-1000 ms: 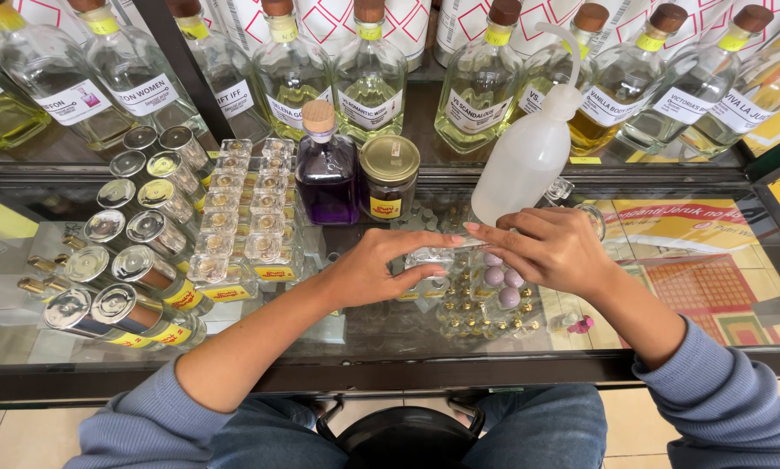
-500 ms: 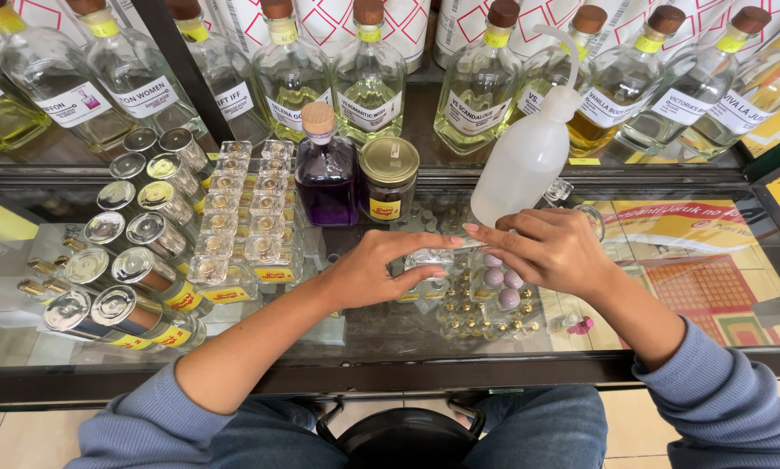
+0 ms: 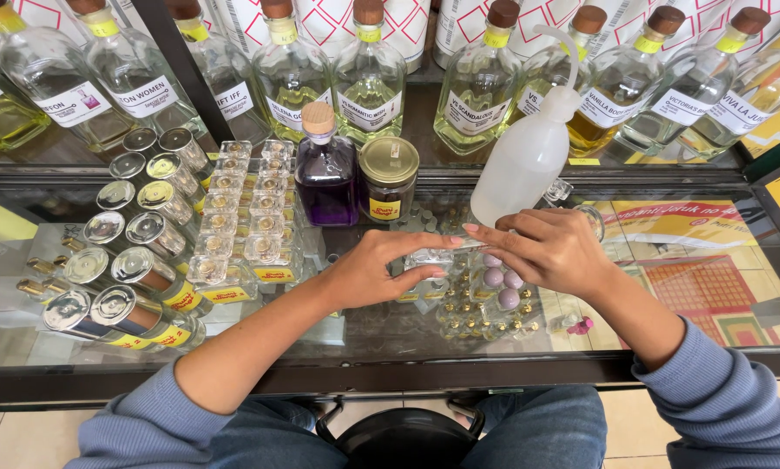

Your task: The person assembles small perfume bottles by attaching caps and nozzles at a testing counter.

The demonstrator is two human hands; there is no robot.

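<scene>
Your left hand (image 3: 374, 271) and right hand (image 3: 553, 250) meet fingertip to fingertip on a small clear bottle (image 3: 433, 257) above the glass counter (image 3: 685, 330) — mostly hidden, so which hand truly grips it I cannot tell.

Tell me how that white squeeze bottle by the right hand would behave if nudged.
The white squeeze bottle is tall and narrow on smooth glass counter, so it probably tips easily. Its soft-looking plastic likely dents under grip. It seems light, though its fill level cannot be seen.

purple bottle (image 3: 326, 178), gold-lidded jar (image 3: 388, 180), white squeeze bottle (image 3: 525, 156) on glass counter (image 3: 702, 334)
</scene>
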